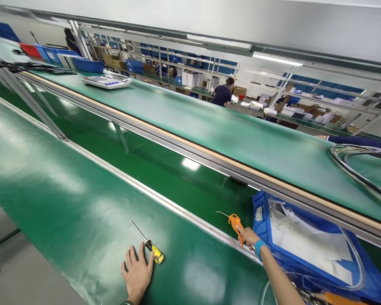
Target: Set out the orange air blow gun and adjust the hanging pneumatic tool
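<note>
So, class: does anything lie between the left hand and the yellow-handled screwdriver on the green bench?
Nothing visible does. The left hand lies flat on the bench, fingertips right beside the screwdriver handle.

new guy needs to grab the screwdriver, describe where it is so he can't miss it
Start at the near green bench. The screwdriver lies at its front edge, touching the left hand's fingertips. It has a yellow-and-black handle, unlike the orange tool in the right hand.

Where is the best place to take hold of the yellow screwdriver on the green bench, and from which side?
Probably the yellow-and-black handle of the screwdriver, taken from above: it lies flat, its thin shaft pointing away, and the left hand already rests beside the handle.
</note>
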{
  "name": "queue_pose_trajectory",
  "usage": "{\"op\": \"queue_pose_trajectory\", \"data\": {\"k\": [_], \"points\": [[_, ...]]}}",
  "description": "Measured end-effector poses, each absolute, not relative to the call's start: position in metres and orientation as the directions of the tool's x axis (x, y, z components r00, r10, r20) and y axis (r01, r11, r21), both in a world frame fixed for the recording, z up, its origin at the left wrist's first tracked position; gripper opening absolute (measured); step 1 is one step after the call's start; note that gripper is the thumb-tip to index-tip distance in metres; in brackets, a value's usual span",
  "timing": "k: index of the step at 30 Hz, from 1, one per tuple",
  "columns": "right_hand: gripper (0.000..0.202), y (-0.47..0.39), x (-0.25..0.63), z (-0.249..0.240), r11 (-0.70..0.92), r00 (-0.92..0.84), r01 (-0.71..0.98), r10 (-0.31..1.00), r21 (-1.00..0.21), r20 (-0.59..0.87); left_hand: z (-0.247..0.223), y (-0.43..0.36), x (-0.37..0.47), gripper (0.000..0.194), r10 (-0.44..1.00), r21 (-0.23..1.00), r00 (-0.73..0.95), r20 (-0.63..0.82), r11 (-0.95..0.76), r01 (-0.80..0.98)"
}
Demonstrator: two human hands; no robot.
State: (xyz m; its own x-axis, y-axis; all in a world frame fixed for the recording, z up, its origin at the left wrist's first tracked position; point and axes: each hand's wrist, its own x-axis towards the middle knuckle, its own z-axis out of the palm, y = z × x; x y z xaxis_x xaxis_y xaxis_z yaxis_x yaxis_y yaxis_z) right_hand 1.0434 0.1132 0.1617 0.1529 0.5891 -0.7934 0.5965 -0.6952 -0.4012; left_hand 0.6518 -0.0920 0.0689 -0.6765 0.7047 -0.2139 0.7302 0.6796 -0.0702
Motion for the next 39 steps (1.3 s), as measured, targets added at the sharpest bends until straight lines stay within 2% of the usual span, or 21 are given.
{"op": "queue_pose_trajectory", "data": {"k": [7, 15, 19, 24, 33, 35, 39], "points": [[0.059, 0.045, 1.068, 0.171, -0.698, 0.175, 0.633, 0.551, -0.336, -0.816, 0.067, -0.092, 0.652, 0.058, 0.714, -0.072, -0.667, -0.210, 0.669, 0.739], [0.056, 0.038, 1.057, 0.167, -0.673, 0.179, 0.663, 0.569, -0.329, -0.803, 0.054, -0.093, 0.653, 0.056, 0.735, -0.012, -0.663, -0.138, 0.669, 0.744], [0.057, 0.065, 1.000, 0.143, -0.579, 0.076, 0.702, 0.640, -0.415, -0.765, 0.043, -0.097, 0.654, 0.058, 0.750, 0.013, -0.653, -0.108, 0.658, 0.753], [0.064, 0.129, 0.880, 0.117, -0.419, -0.076, 0.747, 0.716, -0.515, -0.694, 0.032, -0.102, 0.660, 0.059, 0.750, 0.071, -0.658, -0.066, 0.661, 0.747], [0.061, 0.217, 0.705, 0.113, -0.245, -0.182, 0.818, 0.749, -0.521, -0.637, 0.025, -0.108, 0.658, 0.065, 0.700, 0.199, -0.644, -0.310, 0.710, 0.676], [0.059, 0.222, 0.686, 0.111, -0.236, -0.194, 0.816, 0.749, -0.528, -0.633, 0.027, -0.106, 0.661, 0.066, 0.680, 0.173, -0.676, -0.285, 0.730, 0.661], [0.057, 0.233, 0.672, 0.105, -0.264, -0.189, 0.795, 0.747, -0.546, -0.637, 0.036, -0.099, 0.671, 0.067, 0.653, 0.091, -0.745, -0.135, 0.757, 0.647]]}}
